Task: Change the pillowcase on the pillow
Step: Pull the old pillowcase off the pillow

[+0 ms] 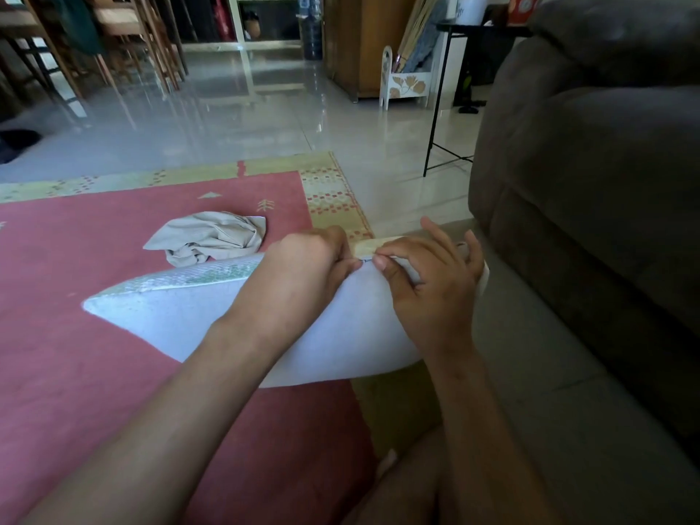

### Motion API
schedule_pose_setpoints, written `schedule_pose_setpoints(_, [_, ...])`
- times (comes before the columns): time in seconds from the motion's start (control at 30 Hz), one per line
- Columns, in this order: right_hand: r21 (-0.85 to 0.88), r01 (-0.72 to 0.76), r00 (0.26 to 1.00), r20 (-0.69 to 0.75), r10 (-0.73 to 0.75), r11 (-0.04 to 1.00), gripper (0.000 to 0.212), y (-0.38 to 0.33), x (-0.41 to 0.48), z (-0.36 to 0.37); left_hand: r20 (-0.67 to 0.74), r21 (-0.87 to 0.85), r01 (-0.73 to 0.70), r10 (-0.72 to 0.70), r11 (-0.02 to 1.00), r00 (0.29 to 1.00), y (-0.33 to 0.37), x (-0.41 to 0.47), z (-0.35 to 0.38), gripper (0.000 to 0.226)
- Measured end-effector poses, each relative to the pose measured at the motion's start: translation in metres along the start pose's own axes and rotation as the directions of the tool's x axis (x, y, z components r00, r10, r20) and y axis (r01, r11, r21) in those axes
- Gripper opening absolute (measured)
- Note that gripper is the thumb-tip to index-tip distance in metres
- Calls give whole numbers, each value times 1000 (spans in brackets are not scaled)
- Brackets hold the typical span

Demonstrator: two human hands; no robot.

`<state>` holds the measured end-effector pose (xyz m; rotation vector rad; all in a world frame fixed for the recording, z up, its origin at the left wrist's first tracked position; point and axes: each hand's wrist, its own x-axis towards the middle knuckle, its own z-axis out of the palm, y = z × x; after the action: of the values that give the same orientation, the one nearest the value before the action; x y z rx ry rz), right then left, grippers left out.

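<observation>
White, puffy fabric-covered pillow lies tilted across the near edge of the pink woven rug with a yellow-green patterned border, its far edge raised under both hands. Along that far edge a patterned, pale green-and-white strip shows to the left of the left hand.

Left hand: clenched, pinching the pillow's top seam at the fingertips. Right hand: thumb and forefinger pinch the same seam just beside the left fingertips, touching or nearly so; remaining fingers spread and lifted. A small dark item sits between the two pinches; cannot tell what it is.

Crumpled beige cloth pillowcase lies on the rug beyond and left of the left hand, apart from the pillow.

Grey upholstered sofa stands right of the right hand.

No legible writing or labels.
</observation>
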<state>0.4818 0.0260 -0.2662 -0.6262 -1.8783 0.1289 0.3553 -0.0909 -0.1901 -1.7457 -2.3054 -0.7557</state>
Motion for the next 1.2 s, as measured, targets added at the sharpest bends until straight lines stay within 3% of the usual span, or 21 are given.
schedule_pose_setpoints(0.23, [-6, 35, 994, 100, -34, 999, 23, -1, 4, -3, 132, 344, 15, -64, 939, 989, 14, 0, -1, 17])
schedule_pose_setpoints(0.47, [25, 4, 964, 264, -10, 1000, 30, 4, 9, -9, 165, 359, 29, -94, 933, 982, 18, 8, 4, 11])
schedule_pose_setpoints(0.6, [38, 11, 967, 255, -20, 999, 34, 8, 7, -10, 206, 412, -23, -69, 911, 976, 26, 5, 5, 13])
schedule_pose_setpoints(0.77, [38, 15, 971, 239, -24, 999, 26, 9, 5, -7, 201, 344, 26, -101, 939, 974, 25, 1, 4, 19])
schedule_pose_setpoints(0.9, [34, 43, 973, 226, -50, 998, 21, 3, 3, -7, 336, 208, 116, -182, 971, 924, 22, 8, -6, 27])
schedule_pose_setpoints(1.03, [13, 33, 974, 222, -35, 999, 24, -3, 0, -9, 436, 177, 164, -227, 970, 871, 25, 13, -10, 38])
schedule_pose_setpoints(1.2, [-37, 63, 976, 213, -54, 997, 25, -3, -2, -10, 459, 122, 128, -170, 984, 872, 19, 13, -12, 33])
